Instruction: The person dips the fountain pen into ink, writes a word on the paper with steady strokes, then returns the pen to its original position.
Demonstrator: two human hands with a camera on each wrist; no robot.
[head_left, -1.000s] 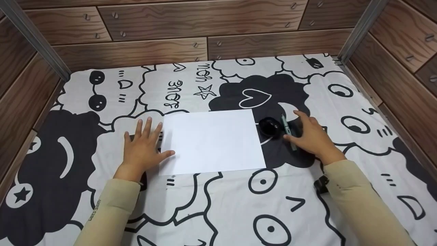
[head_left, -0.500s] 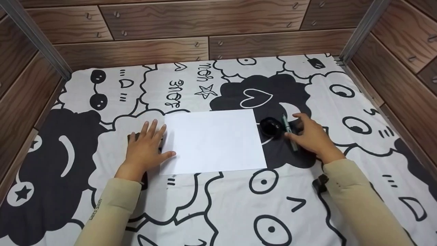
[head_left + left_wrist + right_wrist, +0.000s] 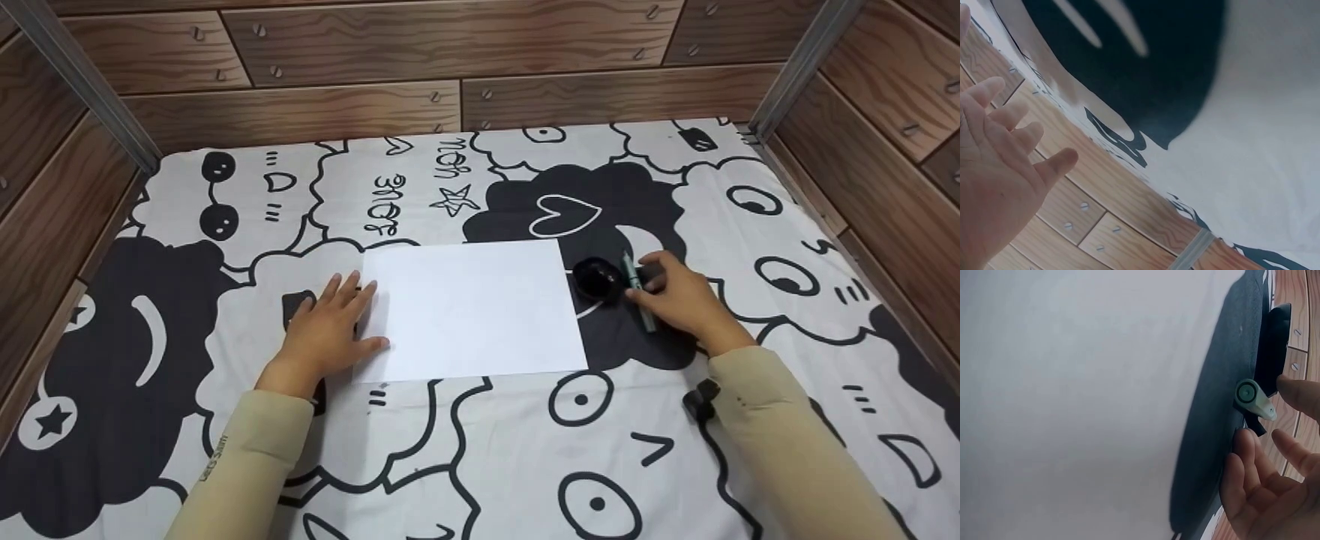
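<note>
A blank white sheet of paper (image 3: pixel 472 311) lies flat in the middle of the patterned cloth. My left hand (image 3: pixel 326 330) is at its left edge, fingers spread and thumb over the paper; the left wrist view shows the palm (image 3: pixel 999 174) and straight fingers. Right of the paper sits a small, round, black bowl-like object (image 3: pixel 597 280). Beside it lies a teal pen (image 3: pixel 637 292), its clip end (image 3: pixel 1249 391) facing the right wrist camera. Around the pen, my right hand (image 3: pixel 679 296) has thumb and loosely bent fingers apart, the thumb right at its barrel.
A black-and-white cartoon cloth (image 3: pixel 517 442) covers the surface. Wood-print panels (image 3: pixel 360 45) stand at the back and sides, with grey metal posts (image 3: pixel 802 64) at the far corners. A small black device (image 3: pixel 701 399) hangs by the right sleeve.
My left hand has slid slightly right and nearer to me, its fingers now overlapping the paper's edge more. My right fingers have drawn in a little towards the pen, which stays put.
</note>
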